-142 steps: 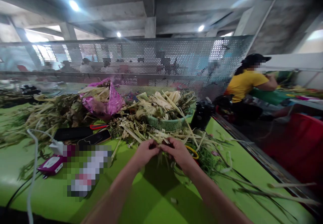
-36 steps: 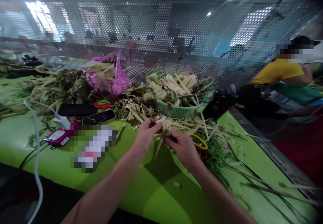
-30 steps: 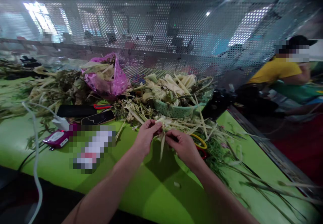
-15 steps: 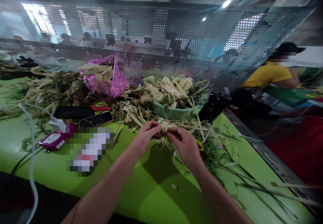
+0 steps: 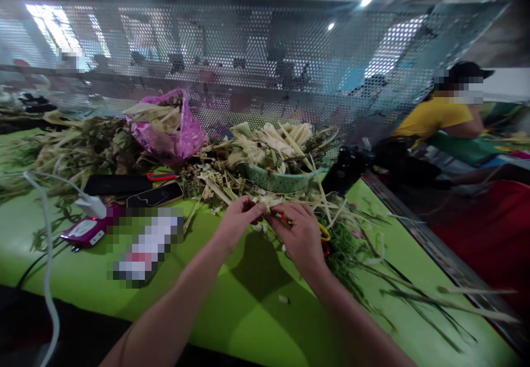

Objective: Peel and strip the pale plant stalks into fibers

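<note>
My left hand (image 5: 236,221) and my right hand (image 5: 300,237) meet above the green table (image 5: 252,323). Their closed fingertips pinch a small pale piece of dried plant (image 5: 267,200); the fingers partly cover it. Just beyond, a green basket (image 5: 281,182) is heaped with dried husks (image 5: 269,149). Loose plant scraps (image 5: 226,182) lie around its base. Beside my right hand is a yellow loop-shaped handle (image 5: 325,233), mostly hidden, with feathery green sprigs (image 5: 345,254) to its right.
A pink plastic bag (image 5: 188,135) of husks stands at the back left, near a dried-plant heap (image 5: 83,141). A phone (image 5: 155,195), red-handled tool (image 5: 162,177) and purple power strip (image 5: 85,232) lie left. Long stems (image 5: 430,301) reach the right edge. A person in a yellow shirt (image 5: 434,116) sits beyond.
My right fingers have shifted slightly and lie flatter over the pale piece. Both hands stay together at nearly the same spot. The whole view has moved a little.
</note>
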The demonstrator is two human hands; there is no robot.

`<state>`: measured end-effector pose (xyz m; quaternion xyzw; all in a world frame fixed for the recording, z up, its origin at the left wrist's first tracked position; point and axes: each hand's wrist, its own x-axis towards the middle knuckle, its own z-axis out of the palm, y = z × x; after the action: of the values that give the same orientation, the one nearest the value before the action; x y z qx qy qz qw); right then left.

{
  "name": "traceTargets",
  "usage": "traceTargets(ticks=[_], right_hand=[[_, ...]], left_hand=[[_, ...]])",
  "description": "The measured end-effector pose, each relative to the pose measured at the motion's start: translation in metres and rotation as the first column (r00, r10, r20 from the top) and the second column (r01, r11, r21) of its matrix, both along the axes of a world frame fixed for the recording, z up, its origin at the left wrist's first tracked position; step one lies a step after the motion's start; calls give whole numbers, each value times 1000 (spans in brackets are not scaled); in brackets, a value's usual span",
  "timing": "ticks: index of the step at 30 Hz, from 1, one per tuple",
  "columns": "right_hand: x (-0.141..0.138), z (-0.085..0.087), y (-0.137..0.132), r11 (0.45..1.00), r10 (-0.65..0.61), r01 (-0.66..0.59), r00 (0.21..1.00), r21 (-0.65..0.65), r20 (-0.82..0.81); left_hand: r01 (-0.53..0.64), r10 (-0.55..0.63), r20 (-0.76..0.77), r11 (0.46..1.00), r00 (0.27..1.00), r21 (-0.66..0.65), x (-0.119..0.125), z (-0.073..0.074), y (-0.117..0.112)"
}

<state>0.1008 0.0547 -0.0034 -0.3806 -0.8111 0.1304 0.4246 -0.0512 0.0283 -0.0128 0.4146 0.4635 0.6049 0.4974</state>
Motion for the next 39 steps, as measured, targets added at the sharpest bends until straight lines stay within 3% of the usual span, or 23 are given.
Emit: traceTargets(ticks=[3,6,10,12,15,17,19,26,34,39], right_hand=[[0,-1,1,999,-34,34,999,4,22],[0,-1,3,998,9,-8,1000,-55,8],[-2,-4,6,969,69,-98,989,-226,-131],[-4,-7,6,897,81,-193,956,-398,-281],[-8,-8,3,694,20,-377,862,-613,-507],[-9,-7,0,582,-35,-455,814,-674,-580],[-8,-3,-1,533,-43,-480,806,-696,-590],[1,3,8,573,14,-444,846,-689,-533],[1,0,9,749,40,-304,908,-589,-417],[-1,-1,9,716,55,-356,886,-600,-460]], left_hand=[[-23,24,-47,1000,999,21,-1,1,0],[-1,2,-30,999,1000,39,-2,2,1],[47,-49,67,998,997,37,-1,4,-1],[78,-82,139,996,987,35,0,4,-2],[107,-114,216,993,970,47,-1,4,-3],[128,-140,238,990,961,64,-1,4,-3],[138,-150,231,988,961,70,-3,4,-2],[10,-14,138,999,990,30,-12,3,-1],[79,-78,46,997,996,-19,-11,4,-2],[54,-53,63,998,997,-14,-10,3,0]])
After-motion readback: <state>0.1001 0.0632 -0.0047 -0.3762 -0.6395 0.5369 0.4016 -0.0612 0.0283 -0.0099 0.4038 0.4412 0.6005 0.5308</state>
